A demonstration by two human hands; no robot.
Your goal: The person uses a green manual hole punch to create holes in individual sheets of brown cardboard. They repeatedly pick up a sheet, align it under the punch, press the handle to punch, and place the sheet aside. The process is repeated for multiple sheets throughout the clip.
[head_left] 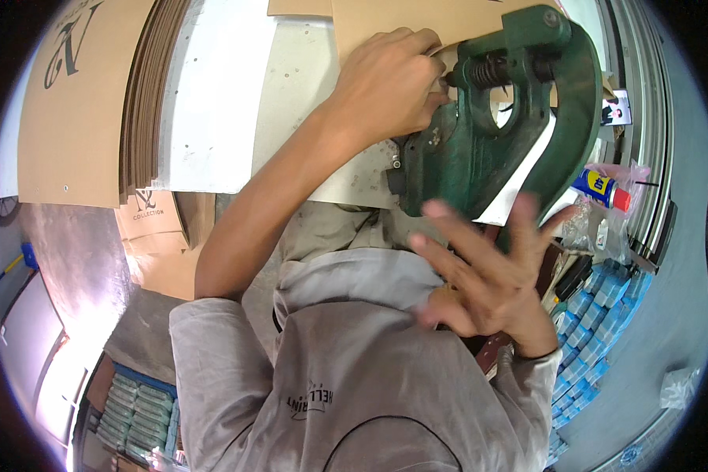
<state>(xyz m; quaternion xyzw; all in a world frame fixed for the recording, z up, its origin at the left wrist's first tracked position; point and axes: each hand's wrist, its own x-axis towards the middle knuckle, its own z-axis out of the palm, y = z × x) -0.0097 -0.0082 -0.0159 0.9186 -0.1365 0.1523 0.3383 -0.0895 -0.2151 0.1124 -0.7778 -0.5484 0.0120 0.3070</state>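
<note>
Table [297, 86] edge nearest us has our green press [480, 161]; left hand [393, 82] curls by its plunger [488, 72], grip unclear, could get pinched if that drops; right hand [492, 283] splayed, blurry.

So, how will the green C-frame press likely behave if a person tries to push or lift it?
The green C-frame press is probably heavy for its size, since its frame looks like thick metal. It should be rigid, apart from the coil spring, which may compress. I cannot tell whether it is bolted down.
</note>
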